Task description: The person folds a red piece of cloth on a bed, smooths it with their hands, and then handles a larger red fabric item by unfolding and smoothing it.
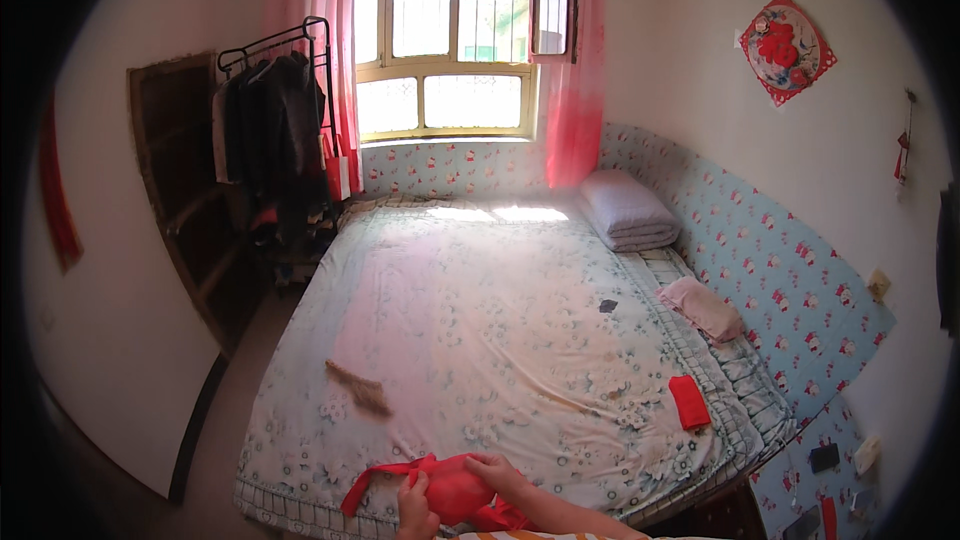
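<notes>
A thin red cloth garment [456, 491] with a strap-like end is stretched between my two hands at the near edge of the bed [480, 360]. My left hand [417, 508] pinches its left side, thumb up. The upper right edge is gripped by my right hand [496, 474], and more red cloth hangs beneath that forearm. A folded red cloth [689, 403] lies on the floral bedsheet to the right. Left of the middle rests a brown bed brush [360, 388]. Farther back is a small dark flat piece [608, 306], too small to identify.
Along the bed's right side lie a folded lavender quilt [628, 211] and a folded pink cloth bundle [702, 307]. A black clothes rack [330, 82] with dark clothes [281, 127] stands back left. Pink curtains [574, 135] flank the window [442, 37]. Patterned covering [750, 262] lines the right wall.
</notes>
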`<state>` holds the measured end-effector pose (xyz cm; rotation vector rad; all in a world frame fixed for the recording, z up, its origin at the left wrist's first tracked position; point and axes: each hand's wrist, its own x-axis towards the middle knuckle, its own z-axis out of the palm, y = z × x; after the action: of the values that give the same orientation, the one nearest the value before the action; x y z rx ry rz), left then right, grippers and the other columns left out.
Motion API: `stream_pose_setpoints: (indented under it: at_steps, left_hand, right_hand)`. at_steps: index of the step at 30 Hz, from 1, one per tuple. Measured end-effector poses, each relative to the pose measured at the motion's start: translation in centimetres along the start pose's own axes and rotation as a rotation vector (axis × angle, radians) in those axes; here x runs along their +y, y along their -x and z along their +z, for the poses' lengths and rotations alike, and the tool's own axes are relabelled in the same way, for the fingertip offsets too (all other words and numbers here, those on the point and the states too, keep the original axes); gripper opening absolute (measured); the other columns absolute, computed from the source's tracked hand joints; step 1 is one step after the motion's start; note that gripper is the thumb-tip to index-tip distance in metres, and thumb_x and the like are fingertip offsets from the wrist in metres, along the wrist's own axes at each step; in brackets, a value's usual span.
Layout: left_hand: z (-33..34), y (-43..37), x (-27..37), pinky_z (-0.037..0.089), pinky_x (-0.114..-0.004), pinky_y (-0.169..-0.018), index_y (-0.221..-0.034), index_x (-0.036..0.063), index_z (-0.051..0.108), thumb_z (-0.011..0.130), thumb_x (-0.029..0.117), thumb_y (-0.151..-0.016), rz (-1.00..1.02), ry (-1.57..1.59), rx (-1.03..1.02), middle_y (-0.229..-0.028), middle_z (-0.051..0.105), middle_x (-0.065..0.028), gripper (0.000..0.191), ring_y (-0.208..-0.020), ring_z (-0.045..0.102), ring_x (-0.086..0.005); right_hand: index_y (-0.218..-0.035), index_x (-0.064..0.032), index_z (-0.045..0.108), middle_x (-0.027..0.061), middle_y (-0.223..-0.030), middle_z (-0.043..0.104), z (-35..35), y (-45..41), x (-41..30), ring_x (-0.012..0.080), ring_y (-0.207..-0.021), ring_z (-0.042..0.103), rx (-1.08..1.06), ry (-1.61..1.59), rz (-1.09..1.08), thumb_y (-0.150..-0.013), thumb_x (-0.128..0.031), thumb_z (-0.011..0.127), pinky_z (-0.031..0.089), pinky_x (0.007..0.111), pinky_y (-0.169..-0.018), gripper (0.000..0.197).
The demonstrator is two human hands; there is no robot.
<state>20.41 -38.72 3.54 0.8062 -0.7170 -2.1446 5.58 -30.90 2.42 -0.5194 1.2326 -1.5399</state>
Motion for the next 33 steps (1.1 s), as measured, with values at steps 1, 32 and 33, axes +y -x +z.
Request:
stream_pose_setpoints:
  at_steps: [1,32,33]
  left_hand:
    - [0.2,0.0,0.1,0.048,-0.039,-0.083,-0.110,-0.0006,0.049,0.046,0.013,-0.091,-0.002,-0.001,-0.007,-0.104,0.056,-0.0136,0.024,-0.093,0.057,-0.0261]
    - [-2.4,-1.2,-1.5,0.050,-0.032,-0.076,-0.101,0.0005,0.054,0.048,0.012,-0.090,0.079,-0.033,-0.047,-0.094,0.060,-0.0096,0.017,-0.081,0.060,-0.0185]
    - [-2.4,-0.7,-1.4,0.050,-0.031,-0.075,-0.101,0.0004,0.054,0.047,0.012,-0.091,0.114,-0.048,-0.026,-0.093,0.060,-0.0096,0.017,-0.080,0.059,-0.0181]
  right_hand:
    - [-0.107,0.0002,0.059,0.0026,-0.091,0.062,-0.2,-0.1,0.1,0.0082,-0.078,0.058,0.005,0.000,-0.005,-0.087,-0.020,0.056,0.048,0.021,-0.070,0.029]
    - [-0.095,-0.0010,0.058,-0.0047,-0.081,0.055,-1.2,-1.9,0.4,0.0057,-0.076,0.049,0.146,0.161,-0.355,-0.090,-0.018,0.050,0.041,0.020,-0.069,0.019]
    - [-0.091,-0.0011,0.058,-0.0052,-0.078,0.054,-1.2,-1.7,0.7,0.0057,-0.073,0.048,0.205,0.284,-0.386,-0.089,-0.018,0.050,0.041,0.020,-0.066,0.019]
